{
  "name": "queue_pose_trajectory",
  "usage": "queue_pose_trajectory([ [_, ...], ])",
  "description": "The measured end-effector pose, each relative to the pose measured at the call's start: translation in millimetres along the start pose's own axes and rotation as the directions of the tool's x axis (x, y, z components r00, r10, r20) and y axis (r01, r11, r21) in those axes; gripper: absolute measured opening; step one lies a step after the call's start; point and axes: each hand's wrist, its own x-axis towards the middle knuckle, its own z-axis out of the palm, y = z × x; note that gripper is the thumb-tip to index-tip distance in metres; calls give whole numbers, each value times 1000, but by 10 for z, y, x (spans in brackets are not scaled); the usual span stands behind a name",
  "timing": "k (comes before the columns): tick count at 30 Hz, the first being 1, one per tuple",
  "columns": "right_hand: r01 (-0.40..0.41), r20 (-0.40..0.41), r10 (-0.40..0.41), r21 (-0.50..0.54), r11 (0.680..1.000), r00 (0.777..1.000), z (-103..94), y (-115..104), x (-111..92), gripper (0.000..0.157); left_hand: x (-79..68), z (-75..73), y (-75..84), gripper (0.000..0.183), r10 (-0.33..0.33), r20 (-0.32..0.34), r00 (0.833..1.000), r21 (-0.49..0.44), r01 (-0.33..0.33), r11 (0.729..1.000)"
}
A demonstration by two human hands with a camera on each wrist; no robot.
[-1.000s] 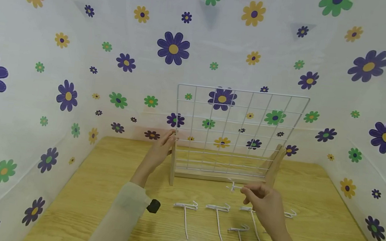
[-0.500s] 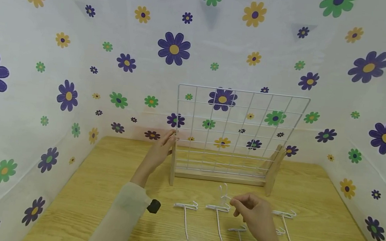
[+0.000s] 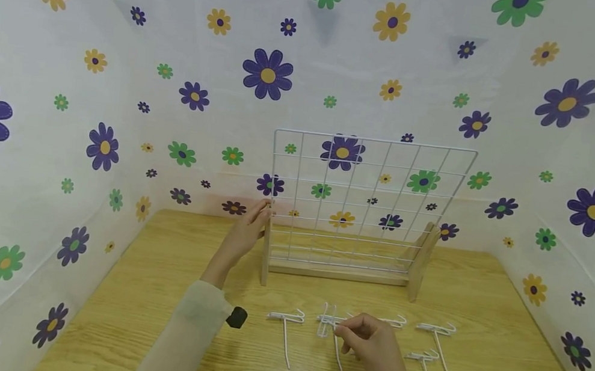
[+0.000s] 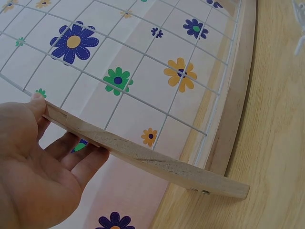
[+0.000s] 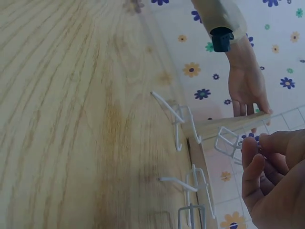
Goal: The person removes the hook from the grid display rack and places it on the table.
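My left hand [image 3: 242, 235] grips the left wooden side piece [image 4: 143, 155] of a stand that holds up a white wire grid panel [image 3: 375, 140]. In the left wrist view the thumb lies on one face of the wood and the fingers behind it. My right hand [image 3: 372, 346] pinches a white wire hook [image 5: 232, 145] between thumb and fingertips, above the table and in front of the stand. Its looped end points up in the head view, overlapping another hook lying below. No hook hangs on the grid.
Several white wire hooks lie in a row on the wooden table [image 3: 195, 332], with a leftmost hook [image 3: 286, 336], a rightmost hook [image 3: 439, 348] and a shorter hook [image 3: 425, 361]. My right hand partly hides others. Flower-printed white sheeting [image 3: 202, 54] surrounds the table.
My right hand has moved left and nearer to me, carrying the hook, which has turned so its loops point up. My left hand has stayed on the stand.
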Motion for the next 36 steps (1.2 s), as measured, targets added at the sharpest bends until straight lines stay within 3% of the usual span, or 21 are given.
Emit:
queue_pose_trajectory([
  [4,-12,49,10,31,999,999,54,60,-14,17,16,-4,-16,58,0,-7,1000,1,0,1000],
  [9,-81,99,75,62,995,992,137,146,-47,19,27,-9,-35,59,-2,-1,1000,-2,2,1000],
  [22,-134,18,134,-5,991,991,293,254,-48,14,8,5,-20,58,-13,1,1000,-6,13,1000],
  [36,-125,-31,121,-162,979,992,364,228,-98,11,30,-2,-39,59,-7,3,1000,-7,7,1000],
])
